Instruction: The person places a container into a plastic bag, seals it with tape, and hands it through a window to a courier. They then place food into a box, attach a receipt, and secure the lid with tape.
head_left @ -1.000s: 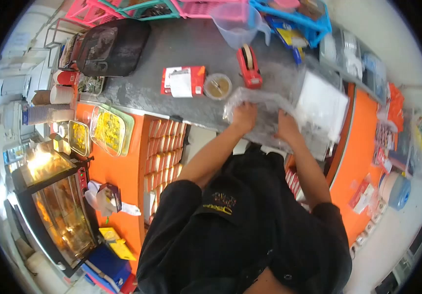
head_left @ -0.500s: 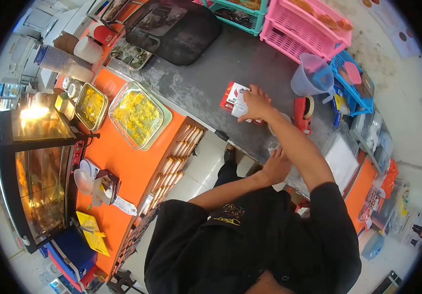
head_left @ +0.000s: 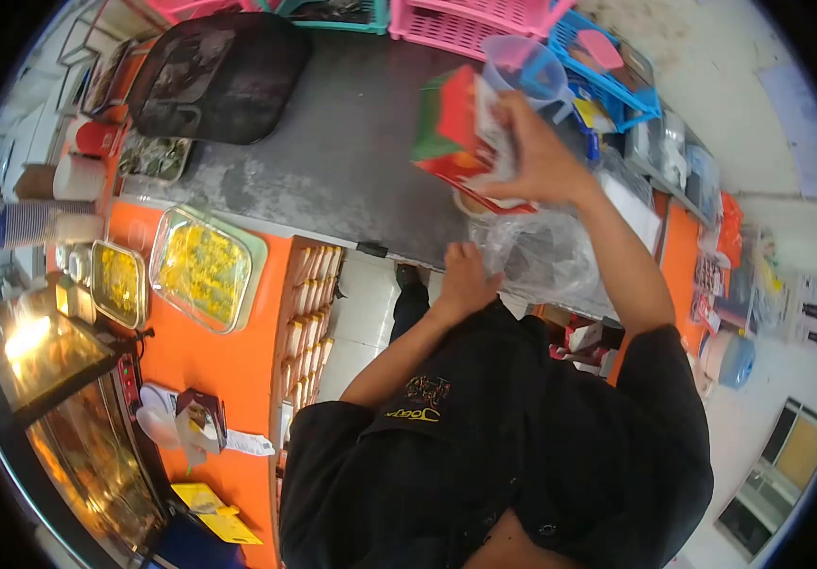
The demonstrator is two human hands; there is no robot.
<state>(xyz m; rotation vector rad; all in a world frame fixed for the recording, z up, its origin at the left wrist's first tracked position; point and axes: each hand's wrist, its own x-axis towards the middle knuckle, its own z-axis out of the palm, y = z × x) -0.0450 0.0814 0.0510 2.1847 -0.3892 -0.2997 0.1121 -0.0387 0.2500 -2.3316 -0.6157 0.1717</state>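
Note:
A red, green and white box [head_left: 456, 128] is in my right hand [head_left: 541, 156], raised over the dark counter [head_left: 352, 161], with my fingers and thumb round its right side. My left hand [head_left: 467, 282] rests at the counter's front edge, below the box, fingers partly curled; whether anything small is under them is hidden. Just right of it lies a crumpled clear plastic bag [head_left: 541, 256]. A round brown rim [head_left: 470, 202] shows partly beneath the box. Behind the box stands a clear plastic jug [head_left: 525, 68].
A black tray lid [head_left: 271, 90] lies on the counter's left. Pink [head_left: 446, 28] and blue baskets [head_left: 617, 90] stand at the back. On the orange counter [head_left: 266, 332] are glass dishes of yellow food [head_left: 202, 268] and a lit display case [head_left: 86, 436].
My right hand has lifted the box off the counter, now tilted. My left hand has moved left along the edge, away from the plastic bag. The view has shifted to the right.

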